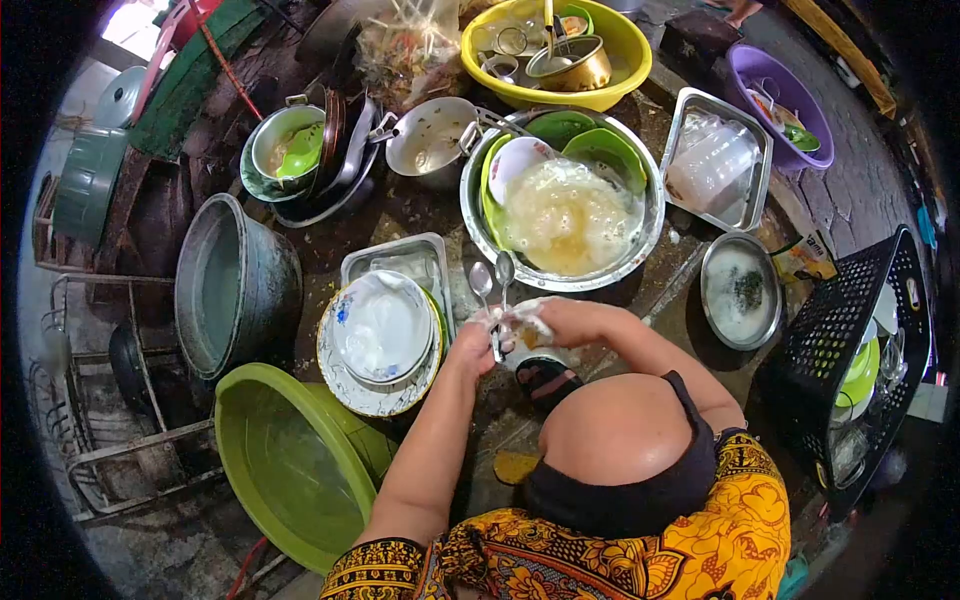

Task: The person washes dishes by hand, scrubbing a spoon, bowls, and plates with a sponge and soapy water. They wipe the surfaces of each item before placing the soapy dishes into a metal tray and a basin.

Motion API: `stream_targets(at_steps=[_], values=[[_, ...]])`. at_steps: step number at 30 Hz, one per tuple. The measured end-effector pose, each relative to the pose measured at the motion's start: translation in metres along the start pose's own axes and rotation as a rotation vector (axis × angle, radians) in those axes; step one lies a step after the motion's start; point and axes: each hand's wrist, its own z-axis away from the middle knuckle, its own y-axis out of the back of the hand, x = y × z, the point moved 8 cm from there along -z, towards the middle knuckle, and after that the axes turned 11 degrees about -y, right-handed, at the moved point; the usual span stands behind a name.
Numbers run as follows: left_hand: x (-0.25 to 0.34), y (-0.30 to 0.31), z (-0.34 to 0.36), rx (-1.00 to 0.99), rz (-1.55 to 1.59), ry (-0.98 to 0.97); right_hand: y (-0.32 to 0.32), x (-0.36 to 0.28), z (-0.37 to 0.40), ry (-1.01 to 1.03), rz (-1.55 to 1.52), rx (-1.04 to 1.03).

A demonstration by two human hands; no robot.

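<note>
Two metal spoons (pixel 504 272) stick up, bowls away from me, out of my left hand (pixel 478 342), whose fingers are closed around their handles. My right hand (pixel 532 318) is curled against the same handles and covered in white suds; what lies inside its fingers is hidden. Just beyond both hands stands a large metal basin (pixel 652 215) of cloudy, foamy water, with green bowls (pixel 610 150) and a white bowl (pixel 515 165) partly in it. Left of my hands, a stack of soapy white plates (pixel 380 325) rests by a clear rectangular tray (pixel 432 252).
A green tub (pixel 290 470) and a grey bucket (pixel 235 285) stand at left. Pots (pixel 432 140) and a yellow basin (pixel 630 60) of dishes are farther back. At right are a metal tray (pixel 740 190), a bowl of suds (pixel 740 290) and a black crate (pixel 835 340) holding dishes.
</note>
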Motion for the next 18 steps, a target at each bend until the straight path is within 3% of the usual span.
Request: stream_targets(at_steps=[1,2,5,7,10,11,14,16,18], values=[[-0.003,0.003,-0.002,0.004,-0.026,0.020,0.007,0.000,0.002,-0.050,-0.014,-0.034],[-0.004,0.006,-0.003,0.004,-0.028,0.022,0.015,0.003,0.003,0.024,0.034,0.090],[0.000,-0.003,0.003,-0.002,-0.003,0.031,0.044,-0.013,0.005,-0.027,-0.046,0.234],[0.002,-0.010,0.011,0.013,-0.154,0.032,0.071,0.007,0.010,-0.150,-0.006,0.774],[-0.010,-0.013,0.011,0.024,-0.162,0.027,0.030,0.024,-0.025,-0.110,0.158,0.608],[-0.016,-0.014,0.009,-0.012,-0.228,0.082,0.020,0.007,-0.024,0.175,0.300,0.693],[-0.021,-0.015,0.017,-0.014,-0.202,0.139,0.011,0.028,-0.035,0.223,0.556,0.781],[-0.020,-0.016,0.017,-0.060,-0.175,0.158,0.028,0.038,-0.036,0.046,0.601,0.775],[-0.020,-0.021,0.018,-0.107,-0.147,0.169,0.036,0.035,-0.033,-0.007,0.618,0.792]])
